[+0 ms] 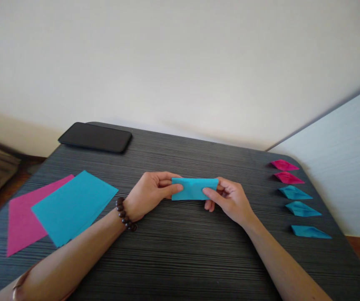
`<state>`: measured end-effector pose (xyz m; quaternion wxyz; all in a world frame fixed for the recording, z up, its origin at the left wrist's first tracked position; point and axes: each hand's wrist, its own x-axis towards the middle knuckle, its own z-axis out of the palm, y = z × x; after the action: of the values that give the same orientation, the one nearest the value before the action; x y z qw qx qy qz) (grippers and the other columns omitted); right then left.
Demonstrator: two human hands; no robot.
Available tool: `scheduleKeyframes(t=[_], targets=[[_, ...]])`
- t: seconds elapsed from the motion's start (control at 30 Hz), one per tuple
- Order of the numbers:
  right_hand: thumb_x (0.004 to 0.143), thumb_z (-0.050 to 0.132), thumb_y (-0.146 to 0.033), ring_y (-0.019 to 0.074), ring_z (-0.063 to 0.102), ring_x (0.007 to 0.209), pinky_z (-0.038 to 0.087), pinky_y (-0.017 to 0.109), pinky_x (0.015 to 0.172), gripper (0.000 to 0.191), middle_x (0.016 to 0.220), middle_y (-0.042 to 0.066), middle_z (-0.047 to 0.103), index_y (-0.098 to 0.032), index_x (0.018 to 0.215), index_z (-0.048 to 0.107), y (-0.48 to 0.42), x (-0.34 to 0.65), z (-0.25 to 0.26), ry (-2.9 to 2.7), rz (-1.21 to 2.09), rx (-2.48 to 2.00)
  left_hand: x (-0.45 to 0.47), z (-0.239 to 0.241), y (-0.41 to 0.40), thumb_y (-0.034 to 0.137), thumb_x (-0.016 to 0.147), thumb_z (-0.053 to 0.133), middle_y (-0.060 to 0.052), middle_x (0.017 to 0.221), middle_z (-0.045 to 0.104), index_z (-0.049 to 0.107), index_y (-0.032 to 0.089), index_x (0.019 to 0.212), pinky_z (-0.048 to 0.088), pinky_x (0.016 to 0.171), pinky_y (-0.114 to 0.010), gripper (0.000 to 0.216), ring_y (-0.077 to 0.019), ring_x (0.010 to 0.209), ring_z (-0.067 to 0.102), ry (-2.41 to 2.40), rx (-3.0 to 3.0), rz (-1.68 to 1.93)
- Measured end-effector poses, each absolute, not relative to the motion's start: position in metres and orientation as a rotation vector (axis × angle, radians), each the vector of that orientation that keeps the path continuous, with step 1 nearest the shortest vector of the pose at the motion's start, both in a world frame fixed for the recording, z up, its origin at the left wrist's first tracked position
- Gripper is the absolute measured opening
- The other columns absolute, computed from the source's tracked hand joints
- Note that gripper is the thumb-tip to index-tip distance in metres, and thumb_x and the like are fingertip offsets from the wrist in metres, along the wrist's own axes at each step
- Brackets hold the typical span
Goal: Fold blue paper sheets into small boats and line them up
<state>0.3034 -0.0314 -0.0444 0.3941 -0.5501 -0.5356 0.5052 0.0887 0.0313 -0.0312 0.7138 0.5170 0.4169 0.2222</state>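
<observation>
A folded blue sheet of paper, now a narrow rectangle, is held up between both hands over the middle of the table. My left hand pinches its left end, thumb on the near face and fingers behind. At the right end my right hand grips it the same way, with some fingertips showing below the lower edge. A beaded bracelet circles my left wrist. The far face of the paper is hidden.
Blue paper sheets overlap pink paper on the left. A dark tablet-like slab lies at the back left of the dark table. Several folded paper boats, including a pink one and a blue one, line the right side.
</observation>
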Motion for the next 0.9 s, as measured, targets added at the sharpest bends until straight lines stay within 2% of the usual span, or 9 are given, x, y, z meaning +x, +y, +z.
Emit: scheduleKeyframes(t=[0.4,0.63,0.9], targets=[[0.081,0.061,-0.036,0.0106,0.059,0.045,0.048,0.021,0.046,0.021,0.055,0.001,0.065,-0.015,0.079,0.055,-0.0321,0.304,-0.0448,-1.367,1.277,-1.387,0.0886,-0.0299,0.0316,0.032,0.074,0.067,-0.001,0.08,0.071,0.064,0.017,0.1,0.047,0.061,-0.02,0.03,-0.0123,0.069,0.062,0.923,1.172,0.482],[0.081,0.061,-0.034,0.0097,0.059,0.045,0.048,0.019,0.045,0.019,0.055,0.0,0.066,-0.016,0.079,0.055,-0.0325,0.3031,-0.0462,-1.386,1.257,-1.395,0.0874,-0.0268,0.0316,0.038,0.072,0.068,-0.002,0.078,0.071,0.065,0.017,0.101,0.047,0.057,-0.02,0.037,-0.013,0.066,0.061,0.961,1.234,0.44],[0.081,0.061,-0.033,0.0095,0.06,0.045,0.048,0.019,0.046,0.018,0.056,0.0,0.066,-0.016,0.077,0.055,-0.0318,0.3017,-0.0439,-1.407,1.25,-1.391,0.0896,-0.0313,0.0306,0.039,0.073,0.067,-0.004,0.081,0.072,0.067,0.017,0.096,0.051,0.065,-0.024,0.031,-0.0155,0.071,0.065,0.935,1.123,0.486]])
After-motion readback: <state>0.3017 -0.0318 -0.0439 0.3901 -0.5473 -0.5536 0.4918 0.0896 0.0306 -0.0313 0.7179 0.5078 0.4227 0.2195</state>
